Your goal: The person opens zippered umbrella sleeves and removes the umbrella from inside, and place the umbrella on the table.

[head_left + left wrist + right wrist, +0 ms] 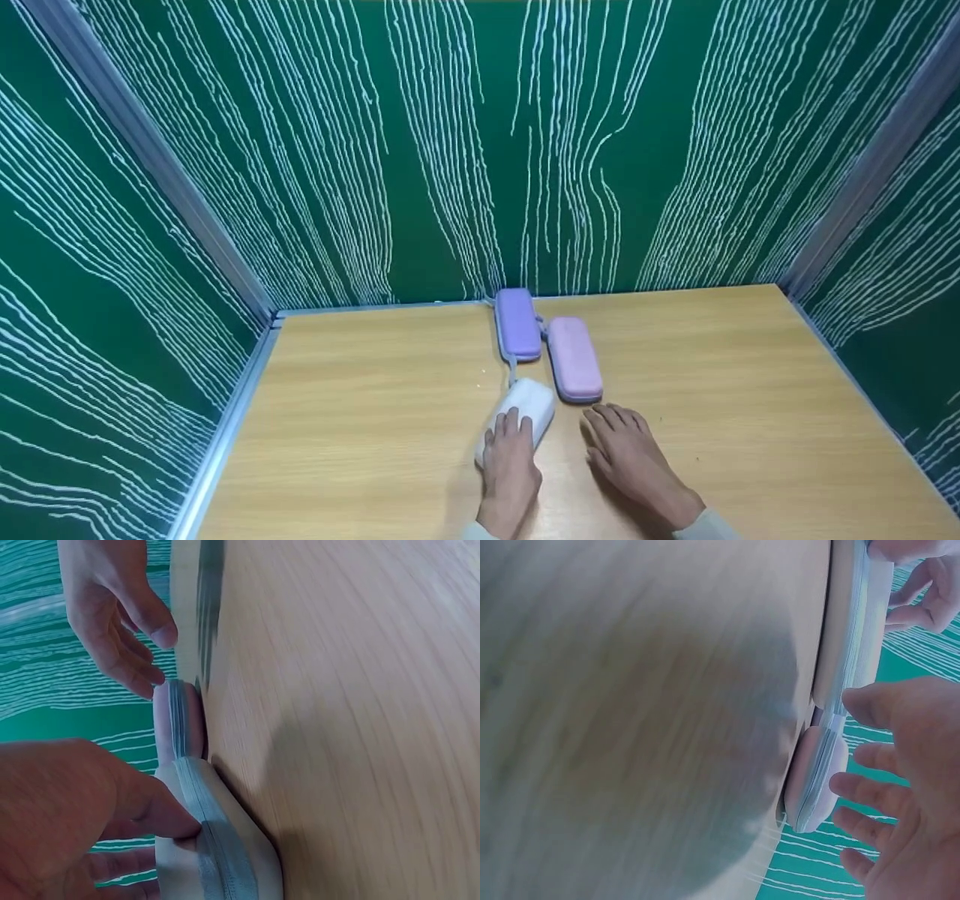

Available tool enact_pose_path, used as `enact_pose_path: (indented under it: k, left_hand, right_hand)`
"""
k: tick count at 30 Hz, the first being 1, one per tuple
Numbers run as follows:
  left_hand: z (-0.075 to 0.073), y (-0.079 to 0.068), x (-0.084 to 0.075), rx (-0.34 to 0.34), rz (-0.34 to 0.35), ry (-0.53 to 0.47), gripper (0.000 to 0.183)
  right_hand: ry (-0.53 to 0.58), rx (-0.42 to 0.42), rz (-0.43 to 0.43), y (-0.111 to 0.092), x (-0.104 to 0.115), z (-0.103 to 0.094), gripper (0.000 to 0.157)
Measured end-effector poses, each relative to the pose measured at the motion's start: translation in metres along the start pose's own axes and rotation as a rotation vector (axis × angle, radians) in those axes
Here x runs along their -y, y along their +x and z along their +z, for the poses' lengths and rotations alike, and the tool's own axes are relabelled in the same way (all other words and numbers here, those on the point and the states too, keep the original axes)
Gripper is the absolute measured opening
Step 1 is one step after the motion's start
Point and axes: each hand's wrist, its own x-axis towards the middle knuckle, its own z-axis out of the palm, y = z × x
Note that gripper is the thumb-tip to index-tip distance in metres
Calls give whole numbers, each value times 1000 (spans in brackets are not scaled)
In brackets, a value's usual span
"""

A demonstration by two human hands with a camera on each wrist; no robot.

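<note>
A white zip case (536, 399) lies slantwise on the table under my left hand (511, 469). That hand grips it, with the thumb (176, 814) against the zipper side and the fingers across the top. My right hand (636, 459) hovers low over the table, fingers spread and holding nothing, just in front of a pink zip case (574, 358). In the right wrist view its fingertips (847, 784) overlap the background beside the pink case. Behind the white case, a purple zip case (517, 322) stretches toward the back edge.
The wooden table (360, 405) is bounded by green panels (442, 150) with wavy white lines at the back and sides. Metal posts (161, 165) stand at the back corners. A grey strap (512, 369) shows between the purple and white cases.
</note>
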Motion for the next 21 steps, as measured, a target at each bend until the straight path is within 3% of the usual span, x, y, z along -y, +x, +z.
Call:
enact_pose_path:
  k: [5, 10, 17, 21]
  left_hand:
    - [1, -1, 3, -17, 10, -17, 64]
    - [4, -2, 5, -68, 41, 33, 62]
    - [1, -3, 6, -19, 42, 55, 65]
    - [0, -2, 5, -29, 52, 41, 62]
  right_hand:
    - [14, -83, -58, 2, -1, 2, 55]
    - [26, -134, -76, 7, -1, 3, 53]
    - [48, -129, -66, 17, 1, -1, 49]
    - [52, -170, -89, 24, 1, -2, 40]
